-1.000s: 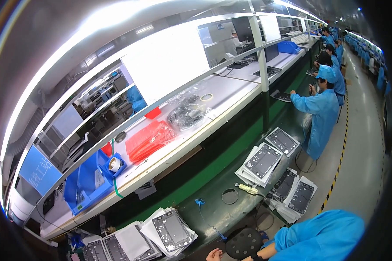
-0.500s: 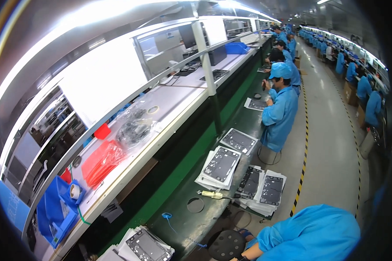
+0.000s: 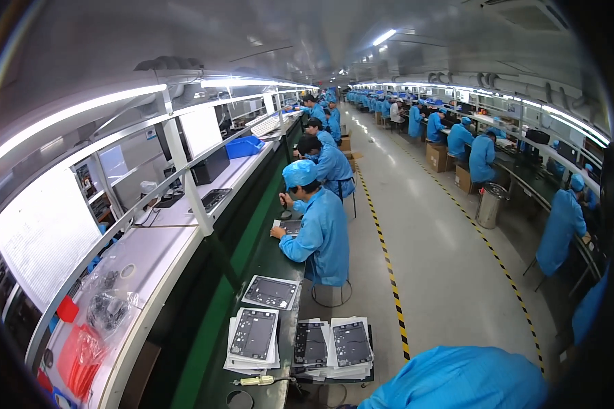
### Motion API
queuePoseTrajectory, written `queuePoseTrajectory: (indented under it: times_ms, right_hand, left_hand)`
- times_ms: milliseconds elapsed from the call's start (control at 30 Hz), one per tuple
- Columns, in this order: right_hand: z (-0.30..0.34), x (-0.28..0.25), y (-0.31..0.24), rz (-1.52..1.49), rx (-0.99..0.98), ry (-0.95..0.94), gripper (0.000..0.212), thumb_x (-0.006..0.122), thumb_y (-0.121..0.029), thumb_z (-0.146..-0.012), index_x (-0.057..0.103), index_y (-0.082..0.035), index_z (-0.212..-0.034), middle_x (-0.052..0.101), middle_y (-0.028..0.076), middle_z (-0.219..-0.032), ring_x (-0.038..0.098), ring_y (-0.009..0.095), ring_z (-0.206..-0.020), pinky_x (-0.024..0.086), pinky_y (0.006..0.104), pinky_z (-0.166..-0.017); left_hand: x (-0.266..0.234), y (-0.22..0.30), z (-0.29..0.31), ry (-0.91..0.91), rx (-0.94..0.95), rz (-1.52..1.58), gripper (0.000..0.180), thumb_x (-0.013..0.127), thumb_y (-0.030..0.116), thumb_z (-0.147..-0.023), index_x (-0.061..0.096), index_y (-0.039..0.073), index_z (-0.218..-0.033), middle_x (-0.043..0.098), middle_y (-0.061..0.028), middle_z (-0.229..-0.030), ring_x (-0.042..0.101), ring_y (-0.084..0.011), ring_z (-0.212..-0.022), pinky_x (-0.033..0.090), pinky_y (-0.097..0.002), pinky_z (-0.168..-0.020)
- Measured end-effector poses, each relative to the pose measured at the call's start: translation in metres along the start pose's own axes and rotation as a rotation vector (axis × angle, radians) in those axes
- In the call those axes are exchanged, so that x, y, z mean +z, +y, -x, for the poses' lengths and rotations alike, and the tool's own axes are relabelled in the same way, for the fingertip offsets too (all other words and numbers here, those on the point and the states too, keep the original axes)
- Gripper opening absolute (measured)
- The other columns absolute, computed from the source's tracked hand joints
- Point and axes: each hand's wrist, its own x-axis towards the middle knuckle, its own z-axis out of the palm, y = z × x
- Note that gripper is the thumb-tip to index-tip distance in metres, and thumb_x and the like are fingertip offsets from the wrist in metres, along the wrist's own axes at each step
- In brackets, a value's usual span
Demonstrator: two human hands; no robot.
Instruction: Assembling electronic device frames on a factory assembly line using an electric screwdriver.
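Observation:
Neither of my hands shows. A blue sleeve [image 3: 454, 382], apparently covering my right arm, bulges up from the lower edge. Closest to it, flat dark panels with white spots lie on white sheets in two piles, a left pile [image 3: 311, 344] and a right pile [image 3: 352, 343], on a low stand beside the bench. Up on the dark green bench [image 3: 260, 258] is another panel pile [image 3: 254, 335], with a separate panel [image 3: 271, 292] behind it. A pale yellow corded tool [image 3: 256, 380], like an electric screwdriver, lies in front, near a round dark disc [image 3: 239, 400].
A co-worker [image 3: 320, 225] in blue sits at the bench, bent over a panel. The raised shelf [image 3: 164, 238] holds red bags [image 3: 82, 361], clear plastic and a blue bin [image 3: 244, 146]. Striped floor tape [image 3: 389, 273] edges the aisle; another work line runs along the right.
The view has swung up and right, bringing in more aisle and the far line. My bare forearm, the round black seat and the near panel pile have left the picture.

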Motion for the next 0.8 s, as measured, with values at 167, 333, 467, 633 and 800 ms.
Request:
queuePoseTrajectory:
  times_ms: [167, 333, 467, 633, 800]
  right_hand:
    - [-0.011, -0.006, 0.009, 0.190, -0.090, 0.037, 0.036, 0.070, -0.026, -0.087, 0.067, -0.003, -0.116, 0.070, 0.009, -0.096, 0.061, 0.013, -0.080, 0.050, 0.0288, -0.071]
    - [-0.086, 0.008, 0.094, 0.359, -0.218, -0.109, 0.037, 0.070, -0.027, -0.087, 0.068, -0.005, -0.116, 0.070, 0.009, -0.095, 0.061, 0.013, -0.079, 0.050, 0.0285, -0.071]
    - [-0.097, -0.014, 0.107, 0.063, -0.101, 0.290, 0.025, 0.072, -0.027, -0.082, 0.060, -0.006, -0.084, 0.058, 0.001, -0.060, 0.057, 0.010, -0.060, 0.047, 0.0276, -0.054]
    - [-0.183, -0.061, 0.185, 0.040, -0.081, 0.849, 0.033, 0.063, -0.035, -0.087, 0.072, -0.004, -0.090, 0.072, 0.011, -0.075, 0.070, 0.023, -0.071, 0.054, 0.0353, -0.070]
    - [-0.183, -0.069, 0.246, 0.190, 0.172, 0.893, 0.027, 0.065, -0.034, -0.085, 0.072, -0.008, -0.085, 0.072, 0.012, -0.082, 0.069, 0.031, -0.084, 0.052, 0.0429, -0.075]
  left_hand:
    - [0.017, 0.010, -0.002, 0.008, -0.002, 0.081, 0.025, 0.062, 0.013, -0.093, 0.062, -0.003, -0.112, 0.068, -0.0146, -0.098, 0.066, -0.0198, -0.086, 0.056, -0.0303, -0.068]
    - [-0.010, 0.031, 0.034, 0.200, 0.052, 0.162, 0.025, 0.062, 0.013, -0.093, 0.061, -0.004, -0.112, 0.068, -0.0156, -0.099, 0.066, -0.0208, -0.087, 0.056, -0.0310, -0.067]
    - [-0.065, 0.034, 0.140, 0.493, 0.063, 0.232, 0.025, 0.063, 0.013, -0.093, 0.061, -0.004, -0.111, 0.067, -0.0163, -0.100, 0.066, -0.0216, -0.088, 0.057, -0.0316, -0.067]
    - [-0.061, 0.022, 0.200, 0.652, -0.031, 0.408, 0.026, 0.061, 0.013, -0.095, 0.054, -0.001, -0.115, 0.061, -0.0146, -0.103, 0.064, -0.0222, -0.091, 0.060, -0.0349, -0.065]
    - [-0.034, 0.017, 0.192, 0.556, 0.026, 0.138, 0.024, 0.067, 0.001, -0.088, 0.058, 0.003, -0.110, 0.060, -0.0060, -0.103, 0.061, -0.0141, -0.091, 0.055, -0.0281, -0.067]
